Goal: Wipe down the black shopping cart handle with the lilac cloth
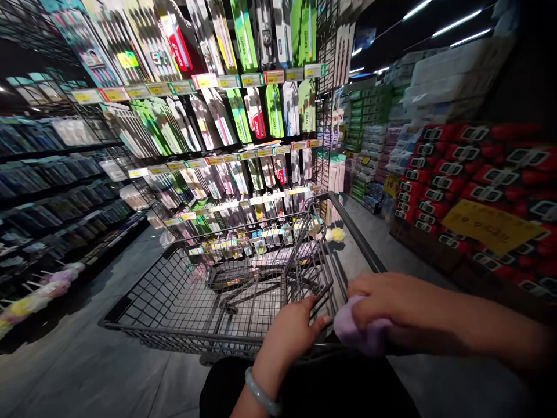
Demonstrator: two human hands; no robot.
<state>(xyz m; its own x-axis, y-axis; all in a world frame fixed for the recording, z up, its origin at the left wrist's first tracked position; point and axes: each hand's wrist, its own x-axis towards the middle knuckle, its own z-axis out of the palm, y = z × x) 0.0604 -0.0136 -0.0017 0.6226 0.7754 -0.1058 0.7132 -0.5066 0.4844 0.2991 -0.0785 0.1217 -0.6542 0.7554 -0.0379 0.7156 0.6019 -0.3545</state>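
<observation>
A black wire shopping cart stands in front of me. My left hand, with a pale bracelet on its wrist, is over the cart's near right corner, its thumb and a finger apart and nothing seen between them. Just right of it, my right hand is closed on a soft purple cloth, beside the cart's dark handle bar. The underside of the cloth and some fingers of both hands are hidden.
Beyond the cart stands a wire rack hung with packaged toothbrushes. Red packages are stacked at the right behind a yellow sign. Shelves line the left, with fluffy pastel items below.
</observation>
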